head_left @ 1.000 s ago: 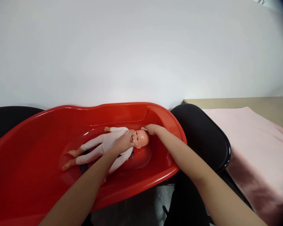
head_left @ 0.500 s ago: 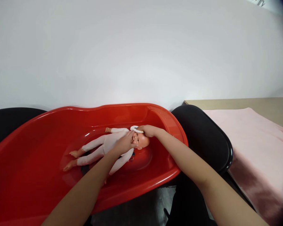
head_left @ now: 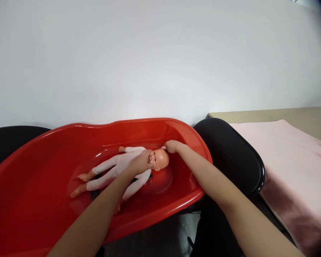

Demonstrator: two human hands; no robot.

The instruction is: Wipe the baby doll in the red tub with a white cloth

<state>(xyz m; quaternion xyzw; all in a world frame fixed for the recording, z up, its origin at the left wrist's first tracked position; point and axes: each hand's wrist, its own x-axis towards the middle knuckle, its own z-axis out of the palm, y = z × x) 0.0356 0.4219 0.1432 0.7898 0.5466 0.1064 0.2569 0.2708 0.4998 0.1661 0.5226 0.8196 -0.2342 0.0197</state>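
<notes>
My two bare forearms come in from the bottom edge and run up into the red plastic tub [head_left: 37, 200], which stretches from the lower left corner across to just right of the middle; its near rim passes under both my arms. My left hand [head_left: 141, 164] lies on the doll [head_left: 123, 167], fingers curved over the chest and up against the chin, pressing down on it rather than gripping all the way round; the doll lies on its back on the tub floor in a pale pink suit, bare feet to the left, bald head to the right, face up, its head resting over a raised hump in the floor. My right hand [head_left: 172, 146] is curled nearly closed at the crown of the doll's head, touching it; a small scrap of something white [head_left: 163, 147] peeks from the fingertips against the head, too small for me to say what it is. Just beside the tub on the right sits a black rounded seat [head_left: 230, 153], and a second black shape [head_left: 8, 141] shows behind the tub's left end; further right a pale pink cloth [head_left: 289, 160] lies over a beige tabletop [head_left: 296, 116]; behind everything stands a plain white wall [head_left: 149, 60].
</notes>
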